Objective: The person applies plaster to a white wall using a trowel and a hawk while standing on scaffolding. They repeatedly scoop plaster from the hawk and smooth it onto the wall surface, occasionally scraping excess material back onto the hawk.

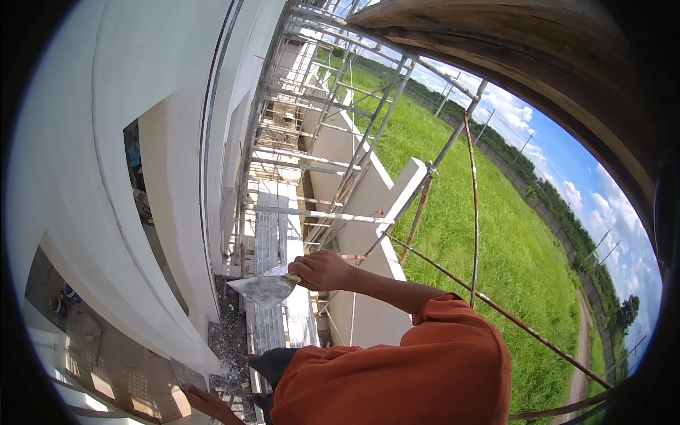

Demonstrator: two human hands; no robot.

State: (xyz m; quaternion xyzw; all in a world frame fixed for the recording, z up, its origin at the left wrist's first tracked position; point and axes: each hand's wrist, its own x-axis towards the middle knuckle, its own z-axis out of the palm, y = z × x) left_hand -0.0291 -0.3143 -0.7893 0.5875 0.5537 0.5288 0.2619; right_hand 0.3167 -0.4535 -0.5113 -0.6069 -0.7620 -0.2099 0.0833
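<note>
My right hand [322, 270] is closed around the handle of a pointed trowel [263, 289]. Its broad grey blade, smeared pale, points left over the scaffold planks [266, 237]. At the lower left my left hand [204, 402] is beside the bottom edge of the white wall [142, 297]. Its fingers look curled at a flat greyish piece [188, 375], too small and dim to name. My orange sleeve [397, 375] covers much of the lower middle.
Metal scaffold poles [473, 212] cross on the right and ahead. A low pale wall [368, 234] runs alongside, with grass [496, 283] beyond. Openings in the white wall show a room floor [92, 333] below. Dark speckled debris [230, 340] lies between planks and wall.
</note>
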